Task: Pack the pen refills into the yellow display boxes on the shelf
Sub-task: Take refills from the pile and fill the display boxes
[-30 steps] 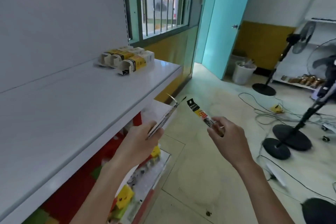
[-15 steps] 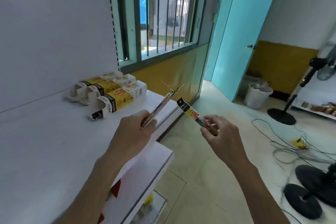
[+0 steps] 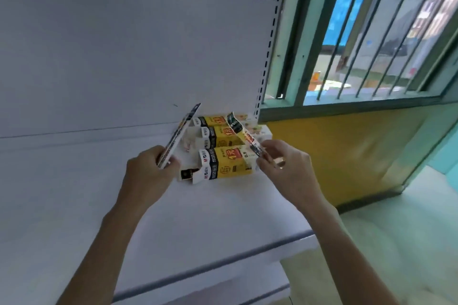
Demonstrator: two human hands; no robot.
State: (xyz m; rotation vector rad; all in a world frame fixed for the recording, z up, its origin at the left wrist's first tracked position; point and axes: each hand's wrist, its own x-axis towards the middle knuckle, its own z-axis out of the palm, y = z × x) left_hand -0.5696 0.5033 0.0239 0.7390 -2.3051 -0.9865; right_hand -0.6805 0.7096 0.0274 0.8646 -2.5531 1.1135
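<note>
Three yellow display boxes lie side by side at the back right of the white shelf (image 3: 74, 181). The nearest box (image 3: 226, 164) has its flap open toward the left; the middle box (image 3: 218, 137) and the far box (image 3: 213, 121) lie behind it. My left hand (image 3: 148, 173) grips a pack of pen refills (image 3: 179, 135) that points up and right, just left of the boxes. My right hand (image 3: 285, 168) pinches a second refill pack (image 3: 244, 135), slanted up-left over the boxes.
The shelf's white back panel (image 3: 124, 57) rises behind the boxes, with a slotted upright (image 3: 267, 57) at its right end. A barred window (image 3: 371, 44) and a yellow wall (image 3: 334, 151) stand to the right. A lower shelf edge (image 3: 247, 287) juts out below.
Both hands have moved up and forward to the boxes on the shelf, each still holding its refill pack. The view has swung left toward the shelf.
</note>
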